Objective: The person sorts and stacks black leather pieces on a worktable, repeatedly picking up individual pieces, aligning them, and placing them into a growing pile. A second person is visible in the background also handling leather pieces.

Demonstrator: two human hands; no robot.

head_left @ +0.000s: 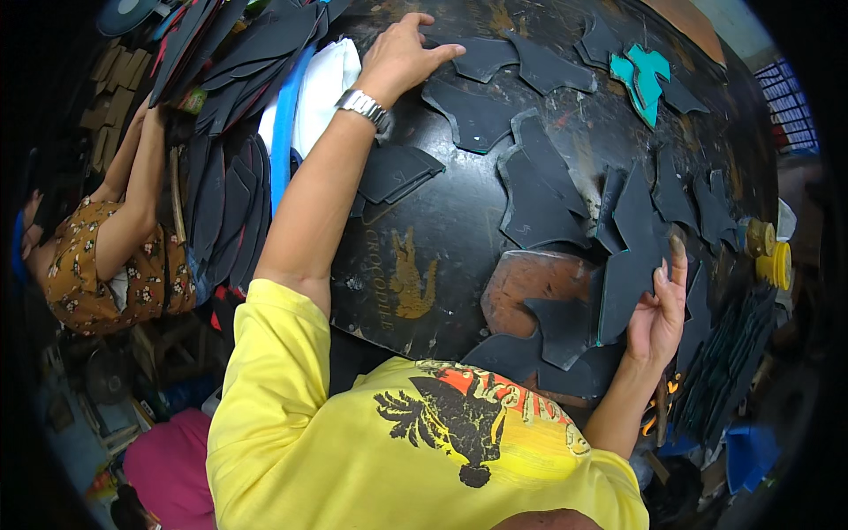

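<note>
My left hand (402, 60) reaches over the far left part of the black table (459, 305), fingers spread and nothing in them. A steel watch is on that wrist. Its thumb points at a flat black cut-out piece (473, 58), and I cannot tell if they touch. Near the right side, my right hand (658, 318) has its fingers bent at the edge of a long black cut-out piece (629, 265) with a thin green edge; one finger sticks up. The grip is partly hidden. Another black piece (565, 331) lies beside it, over a brown patch (530, 283).
More black pieces (539, 208) are spread across the table, with green pieces (643, 78) at the far right. Piles of dark pieces (234, 199) and a blue-edged white bundle (322, 97) stand left. Another person (115, 256) works there. Yellow spools (775, 263) sit right.
</note>
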